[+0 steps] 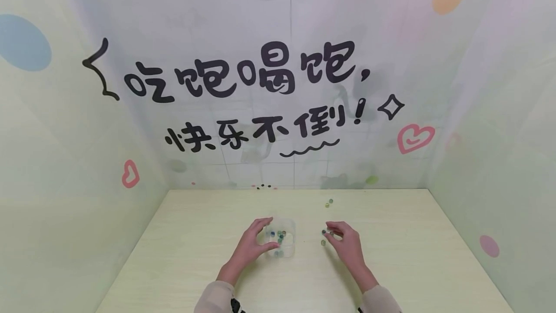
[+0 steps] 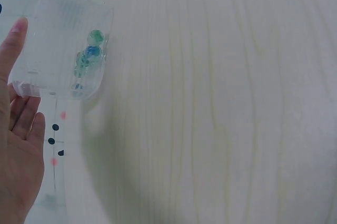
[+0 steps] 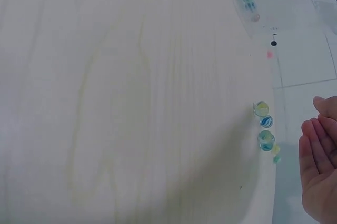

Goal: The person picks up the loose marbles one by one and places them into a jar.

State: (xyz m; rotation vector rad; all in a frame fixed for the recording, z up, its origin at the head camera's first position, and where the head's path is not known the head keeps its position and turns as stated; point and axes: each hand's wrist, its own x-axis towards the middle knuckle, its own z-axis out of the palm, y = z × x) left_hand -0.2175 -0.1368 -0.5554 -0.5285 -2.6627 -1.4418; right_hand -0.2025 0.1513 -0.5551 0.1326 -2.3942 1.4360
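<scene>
My left hand (image 1: 252, 245) grips a clear plastic box (image 1: 290, 226) at its left side, thumb in front and fingers behind. Several glass marbles (image 2: 93, 51) with green and blue swirls lie in the bottom of the box. My right hand (image 1: 346, 243) is lowered over a small group of marbles (image 3: 266, 122) on the table, its thumb and fingertips bent toward them. One yellowish marble (image 1: 323, 243) lies just in front of the thumb. No marble shows between the right fingers in the right wrist view.
Two more marbles (image 1: 328, 203) lie farther back, near the rear edge of the pale wooden table (image 1: 195, 221). Printed wall sheets (image 1: 278, 23) with black lettering stand behind the table and along both sides.
</scene>
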